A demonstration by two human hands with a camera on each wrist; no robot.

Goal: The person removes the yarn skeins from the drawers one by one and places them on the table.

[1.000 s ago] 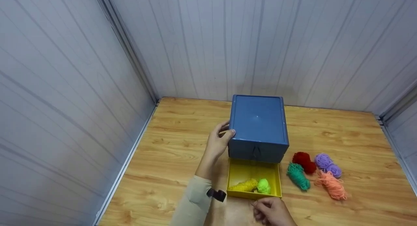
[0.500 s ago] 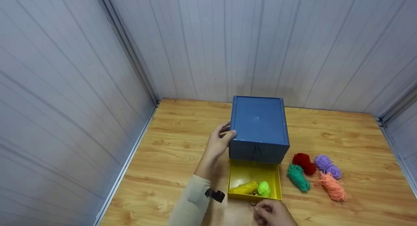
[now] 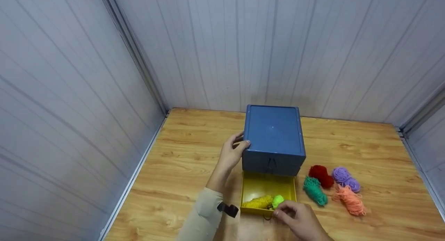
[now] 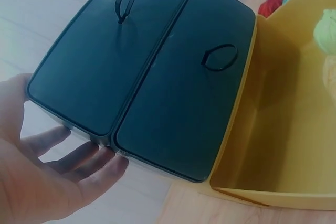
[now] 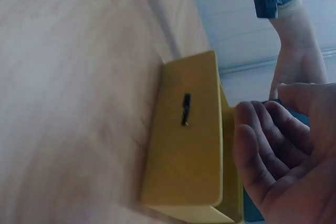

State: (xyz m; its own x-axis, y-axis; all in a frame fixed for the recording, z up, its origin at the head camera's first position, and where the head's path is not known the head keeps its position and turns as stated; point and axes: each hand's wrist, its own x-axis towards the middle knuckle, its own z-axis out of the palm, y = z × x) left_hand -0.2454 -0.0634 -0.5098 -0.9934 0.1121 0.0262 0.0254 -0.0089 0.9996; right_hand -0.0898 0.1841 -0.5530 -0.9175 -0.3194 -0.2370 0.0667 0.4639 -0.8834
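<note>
A blue drawer cabinet [image 3: 273, 131] stands on the table with its yellow bottom drawer [image 3: 267, 182] pulled out. My left hand [image 3: 230, 154] holds the cabinet's front left corner, thumb on the top edge and fingers along the side. A yellow yarn skein [image 3: 260, 201] and a lime-green yarn ball [image 3: 277, 201] lie inside the drawer. My right hand [image 3: 297, 216], fingers loosely curled and holding nothing, is at the drawer's front right corner. Beside it a black loop pull [image 3: 267, 216] hangs from the drawer front. Two dark drawer fronts [image 4: 184, 93] above are closed.
Right of the drawer lie red yarn [image 3: 321, 176], purple yarn [image 3: 346, 178], green yarn [image 3: 315, 191] and peach yarn [image 3: 350, 200], close together on the wooden table [image 3: 180, 157]. A pale panel wall [image 3: 222, 53] rises behind the cabinet.
My right hand has let go of the black loop pull and moved up to the drawer's front right corner. My left hand stays on the cabinet. The view has shifted slightly.
</note>
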